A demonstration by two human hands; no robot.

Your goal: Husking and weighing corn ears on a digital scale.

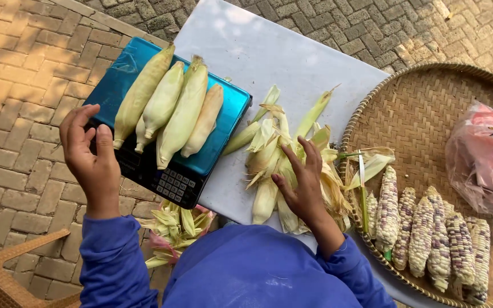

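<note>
My left hand (89, 157) cups the teal scale's (223, 122) near corner, four husked cobs (169, 108) on top; right hand (300, 182) rests open-fingered on the husk pile (269, 148).

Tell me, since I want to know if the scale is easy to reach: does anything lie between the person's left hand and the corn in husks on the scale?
Nothing visible does. The left hand rests at the scale's near-left edge, and the closest husked corn lies just beyond the fingertips with only bare blue tray between. The right hand is on the husk pile.
</note>
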